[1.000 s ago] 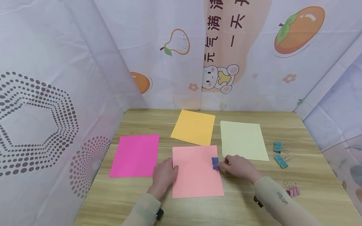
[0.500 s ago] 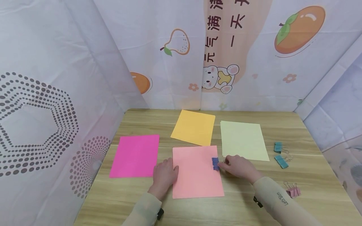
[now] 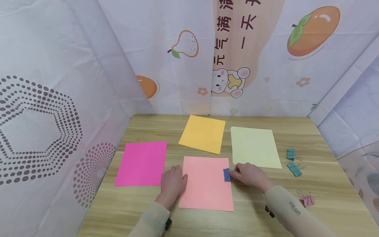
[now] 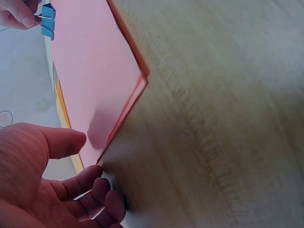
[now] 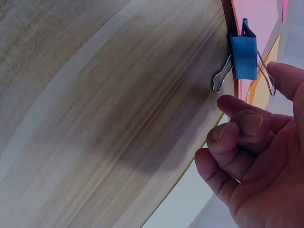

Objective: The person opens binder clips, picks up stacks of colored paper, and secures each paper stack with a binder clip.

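Observation:
A pink paper stack [image 3: 205, 189] lies in front of me with a blue binder clip [image 3: 226, 174] on its right edge. In the right wrist view the clip [image 5: 245, 58] sits over the edge with its wire handles spread apart. My right hand [image 3: 250, 175] is beside it, thumb right at one handle, forefinger below and away from the other. At the stack's left edge is my left hand [image 3: 172, 183]. In the left wrist view the left thumb [image 4: 66, 142] is over the paper, casting a shadow on it, and the loosely bent fingers are at the edge.
Magenta paper [image 3: 142, 164] lies left, orange paper [image 3: 204, 133] behind, pale yellow paper [image 3: 255, 148] back right. Teal binder clips [image 3: 294, 169] and a pink binder clip [image 3: 308, 200] lie at the right of the wooden table [image 3: 201, 223]. Printed curtains [image 3: 165, 75] enclose the table.
The pink stack, with the clip on it, has turned slightly and shifted a little toward me. My right fingers have loosened from the clip's handles. My left hand stays nearly in place.

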`<action>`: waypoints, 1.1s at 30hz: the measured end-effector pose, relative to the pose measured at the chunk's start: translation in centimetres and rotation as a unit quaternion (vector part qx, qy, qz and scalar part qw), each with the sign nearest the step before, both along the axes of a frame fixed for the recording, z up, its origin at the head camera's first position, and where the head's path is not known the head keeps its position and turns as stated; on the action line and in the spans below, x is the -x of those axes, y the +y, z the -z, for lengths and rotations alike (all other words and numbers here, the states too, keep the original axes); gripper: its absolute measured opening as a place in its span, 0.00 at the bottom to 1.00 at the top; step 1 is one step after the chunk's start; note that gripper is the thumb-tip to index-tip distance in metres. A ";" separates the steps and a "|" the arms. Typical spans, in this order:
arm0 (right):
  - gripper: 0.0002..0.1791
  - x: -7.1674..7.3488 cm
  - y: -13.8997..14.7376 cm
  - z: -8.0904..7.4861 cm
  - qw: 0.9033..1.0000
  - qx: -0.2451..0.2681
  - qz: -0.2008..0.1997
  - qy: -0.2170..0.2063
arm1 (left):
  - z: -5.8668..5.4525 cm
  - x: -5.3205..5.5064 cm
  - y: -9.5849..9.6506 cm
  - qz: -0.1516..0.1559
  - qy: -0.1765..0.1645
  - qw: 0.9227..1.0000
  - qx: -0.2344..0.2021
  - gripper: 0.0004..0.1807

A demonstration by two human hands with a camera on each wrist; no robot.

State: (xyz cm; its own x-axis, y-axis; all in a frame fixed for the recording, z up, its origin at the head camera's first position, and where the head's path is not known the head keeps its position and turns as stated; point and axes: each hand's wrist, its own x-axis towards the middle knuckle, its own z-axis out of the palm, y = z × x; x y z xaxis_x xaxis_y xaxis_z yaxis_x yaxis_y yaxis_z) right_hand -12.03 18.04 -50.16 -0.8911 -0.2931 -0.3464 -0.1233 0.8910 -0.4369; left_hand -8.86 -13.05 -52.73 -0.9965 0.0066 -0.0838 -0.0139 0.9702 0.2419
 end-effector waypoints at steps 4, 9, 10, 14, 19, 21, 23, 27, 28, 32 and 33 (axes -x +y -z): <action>0.17 0.0 0.1 0.2 1.000 0.005 -0.011 0.019 | 0.0 0.1 0.0 0.003 -0.002 1.000 0.004 0.16; 0.17 -0.1 0.1 0.2 0.999 0.005 -0.013 0.030 | -0.2 0.1 0.0 0.006 -0.007 1.000 0.002 0.16; 0.17 -0.1 0.1 0.2 0.999 0.005 -0.012 0.030 | -0.2 0.1 0.0 0.007 -0.006 1.000 0.000 0.16; 0.18 0.0 0.2 0.2 1.000 0.003 -0.007 0.026 | -0.4 0.1 -0.1 0.012 -0.006 1.000 -0.012 0.16; 0.19 0.2 0.5 0.2 1.000 -0.006 0.000 0.019 | -0.7 0.0 -0.5 0.013 -0.010 1.000 -0.025 0.16; 0.20 0.2 0.7 0.1 1.000 -0.008 0.000 0.020 | -0.8 0.1 -0.6 0.013 -0.014 0.999 -0.028 0.15; 0.20 0.2 0.9 0.0 1.000 -0.010 0.002 0.021 | -0.9 0.1 -0.8 0.012 -0.017 0.999 -0.032 0.15; 0.20 0.1 1.3 -0.3 1.000 -0.010 0.002 0.025 | -1.1 0.1 -1.1 0.016 -0.014 0.999 -0.035 0.14; 0.19 0.1 1.4 -0.4 1.000 -0.011 0.003 0.026 | -1.1 0.1 -1.2 0.017 -0.009 0.999 -0.035 0.14; 0.19 0.0 1.9 -0.6 1.000 -0.012 0.006 0.024 | -1.4 0.0 -1.6 0.021 0.009 0.999 -0.030 0.15; 0.19 0.0 2.0 -0.6 1.000 -0.014 0.007 0.024 | -1.5 0.1 -1.8 0.020 0.013 0.999 -0.029 0.16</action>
State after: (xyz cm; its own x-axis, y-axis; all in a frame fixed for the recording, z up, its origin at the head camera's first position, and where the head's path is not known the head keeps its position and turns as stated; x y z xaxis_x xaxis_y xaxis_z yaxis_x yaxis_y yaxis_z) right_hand -12.05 20.05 -49.60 -0.9106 -0.2709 -0.3121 -0.1303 0.9049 -0.4053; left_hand -8.92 -14.81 -51.23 -0.9971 0.0515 -0.0558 0.0326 0.9539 0.2983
